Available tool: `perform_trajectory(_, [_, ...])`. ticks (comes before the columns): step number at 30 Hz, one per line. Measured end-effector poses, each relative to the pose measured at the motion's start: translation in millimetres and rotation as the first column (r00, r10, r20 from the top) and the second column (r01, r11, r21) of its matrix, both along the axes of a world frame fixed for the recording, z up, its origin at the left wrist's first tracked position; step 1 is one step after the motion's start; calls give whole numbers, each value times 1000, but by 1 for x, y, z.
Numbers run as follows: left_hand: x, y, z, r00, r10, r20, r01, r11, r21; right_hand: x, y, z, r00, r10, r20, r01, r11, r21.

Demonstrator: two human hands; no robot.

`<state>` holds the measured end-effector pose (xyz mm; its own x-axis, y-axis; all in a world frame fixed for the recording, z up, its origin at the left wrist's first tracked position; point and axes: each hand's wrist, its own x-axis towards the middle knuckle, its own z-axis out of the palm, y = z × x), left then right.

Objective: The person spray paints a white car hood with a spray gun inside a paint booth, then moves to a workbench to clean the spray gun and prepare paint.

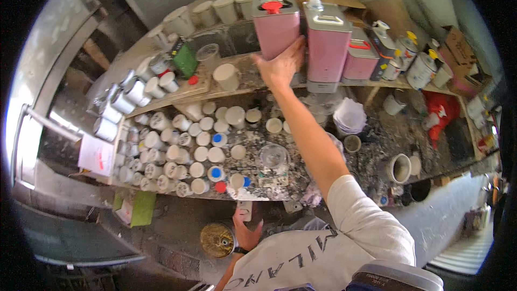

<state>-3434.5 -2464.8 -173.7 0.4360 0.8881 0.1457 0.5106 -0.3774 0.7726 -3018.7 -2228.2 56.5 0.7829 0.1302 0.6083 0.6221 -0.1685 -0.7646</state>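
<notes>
My right hand (282, 64) reaches up to the raised shelf and grips the lower part of a pink metal can (277, 29). Its thumb sticks out to the left and its fingers lie along the can's right side. That can has a silver screw cap and a red handle piece on top. A taller pink metal can (327, 48) with a silver cap stands just to the right. Low down, my left hand (247, 230) hangs below the bench edge, fingers apart and holding nothing, beside a round tin with a stained golden top (217, 238).
Many white-lidded tubs (201, 154) crowd the bench's left half. A clear plastic container (273, 156) sits mid-bench. Along the shelf stand a smaller pink can (360, 59), a green can (183, 58) and white buckets (225, 8). A grey pot (398, 169) is at right.
</notes>
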Motion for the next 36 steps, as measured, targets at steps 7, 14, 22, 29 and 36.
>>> perform_trajectory(7, [-42,12,61,999,-4,-41,6,999,36,8,15,11,981,-163,-103,161,987,-21])
perform_trajectory(14, [92,217,254,933,-348,-93,329,717,614,-17,-12,14,990,-128,-62,128,992,-11])
perform_trajectory(22, [385,294,398,721,-517,-462,612,160,775,-14,-7,11,984,-179,-27,176,982,-74])
perform_trajectory(29, [391,302,369,671,-741,2,416,379,827,-16,-5,10,978,-194,70,197,980,-38])
perform_trajectory(36, [363,318,364,585,-787,196,325,449,832,-10,-2,5,966,-218,137,226,973,-45])
